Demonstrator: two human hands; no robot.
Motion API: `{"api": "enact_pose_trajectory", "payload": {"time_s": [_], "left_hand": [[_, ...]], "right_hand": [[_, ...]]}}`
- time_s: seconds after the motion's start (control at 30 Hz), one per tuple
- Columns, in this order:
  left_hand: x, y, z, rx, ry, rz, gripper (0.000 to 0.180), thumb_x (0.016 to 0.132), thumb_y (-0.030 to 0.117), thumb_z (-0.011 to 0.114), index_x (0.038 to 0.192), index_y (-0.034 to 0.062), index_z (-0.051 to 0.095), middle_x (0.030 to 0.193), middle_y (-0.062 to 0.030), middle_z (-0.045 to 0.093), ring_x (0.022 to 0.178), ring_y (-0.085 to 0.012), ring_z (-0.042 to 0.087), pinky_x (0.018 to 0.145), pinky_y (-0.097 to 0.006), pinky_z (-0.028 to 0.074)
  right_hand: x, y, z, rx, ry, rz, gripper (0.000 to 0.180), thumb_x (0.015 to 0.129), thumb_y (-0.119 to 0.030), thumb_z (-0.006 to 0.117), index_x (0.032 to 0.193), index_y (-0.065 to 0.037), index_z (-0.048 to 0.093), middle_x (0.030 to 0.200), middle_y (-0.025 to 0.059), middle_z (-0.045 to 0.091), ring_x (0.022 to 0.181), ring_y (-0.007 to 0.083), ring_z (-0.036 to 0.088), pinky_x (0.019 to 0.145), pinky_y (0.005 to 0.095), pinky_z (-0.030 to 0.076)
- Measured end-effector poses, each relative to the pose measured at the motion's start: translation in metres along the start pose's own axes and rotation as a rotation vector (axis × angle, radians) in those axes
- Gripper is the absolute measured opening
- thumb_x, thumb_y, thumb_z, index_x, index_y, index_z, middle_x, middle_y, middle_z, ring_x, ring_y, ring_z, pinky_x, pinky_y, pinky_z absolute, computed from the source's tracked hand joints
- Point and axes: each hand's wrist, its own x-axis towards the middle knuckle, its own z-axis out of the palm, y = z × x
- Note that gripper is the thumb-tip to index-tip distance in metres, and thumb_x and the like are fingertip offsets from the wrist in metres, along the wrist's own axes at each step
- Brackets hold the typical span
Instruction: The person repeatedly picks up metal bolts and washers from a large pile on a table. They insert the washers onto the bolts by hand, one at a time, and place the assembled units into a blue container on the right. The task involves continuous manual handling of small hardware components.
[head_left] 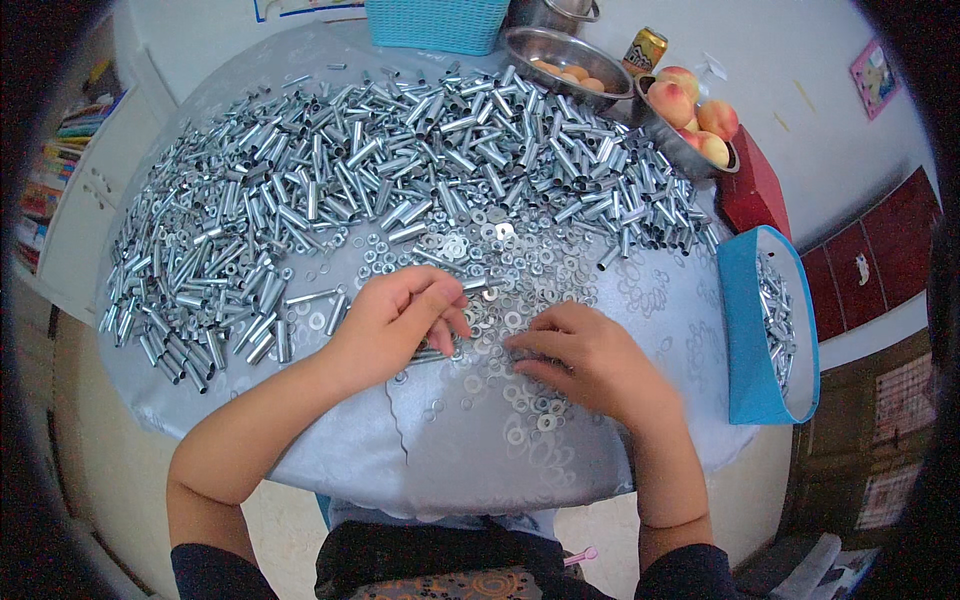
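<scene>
My left hand (405,318) is closed over the middle of the table. A short metal tube (478,284) sticks out past its thumb and forefinger. Another metal piece shows partly beneath that hand's fingers. To the right, my right hand (598,358) is low over the loose washers (515,320), its fingers curled together; whatever lies between its fingertips is too small to make out. Flat washers and nuts (375,250) are scattered around and between both hands. Behind them spreads a wide heap of shiny metal tubes (390,150).
A blue fabric bin (742,330) holding metal parts stands at the right edge, beside a red box (755,185). At the back are a blue basket (435,25), a steel bowl of eggs (530,45), a bowl of peaches (735,155) and a can (645,50). A dark thread (398,425) lies near the front.
</scene>
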Motion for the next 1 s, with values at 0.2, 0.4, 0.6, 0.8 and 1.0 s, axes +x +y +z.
{"api": "enact_pose_trajectory", "payload": {"time_s": [0.2,0.4,0.6,0.8,1.0], "left_hand": [[-0.0053,0.0024,0.0034,0.02,-0.034,-0.024,0.022,0.093,0.016,0.044,0.094,-0.0035,0.053,0.077,-0.0104,0.062,0.061,-0.0115,0.058,0.056,-0.022,0.045],[-0.0089,0.0022,0.0066,0.08,-0.083,-0.001,0.021,0.092,0.015,0.044,0.095,-0.0034,0.054,0.078,-0.0095,0.062,0.062,-0.0111,0.058,0.057,-0.022,0.045],[-0.0086,-0.0005,0.0066,0.081,-0.083,-0.015,0.02,0.091,0.014,0.045,0.095,-0.0037,0.054,0.079,-0.009,0.062,0.062,-0.0104,0.057,0.058,-0.022,0.046],[-0.0088,0.0021,0.0077,0.13,-0.089,0.01,0.02,0.091,0.014,0.046,0.095,-0.0033,0.055,0.078,-0.0081,0.063,0.062,-0.0101,0.057,0.058,-0.022,0.046],[-0.0095,0.0045,0.0089,0.164,-0.083,0.021,0.019,0.09,0.013,0.047,0.094,-0.0032,0.056,0.078,-0.008,0.063,0.063,-0.0105,0.059,0.058,-0.023,0.046]], "right_hand": [[0.0029,-0.0009,0.0071,-0.03,-0.016,0.003,0.016,0.073,-0.013,0.066,0.087,-0.007,0.065,0.081,0.0086,0.059,0.077,0.0267,0.057,0.067,0.0355,0.047],[0.0026,0.0008,0.0085,-0.004,-0.014,0.013,0.014,0.074,-0.011,0.064,0.087,-0.006,0.063,0.082,0.0093,0.059,0.077,0.0275,0.057,0.068,0.0356,0.047],[0.0016,-0.0006,0.0071,0.053,-0.022,0.041,0.013,0.074,-0.009,0.063,0.086,-0.004,0.062,0.082,0.0098,0.059,0.078,0.0277,0.057,0.069,0.0355,0.047],[0.0019,0.0025,0.0109,0.024,-0.037,0.033,0.011,0.074,-0.008,0.062,0.085,-0.004,0.062,0.083,0.0102,0.059,0.079,0.0284,0.057,0.07,0.0349,0.047],[0.0063,-0.0021,0.0022,-0.08,0.085,-0.006,0.012,0.076,-0.01,0.058,0.086,-0.003,0.06,0.08,0.0114,0.059,0.076,0.0298,0.058,0.067,0.0389,0.047]]}}
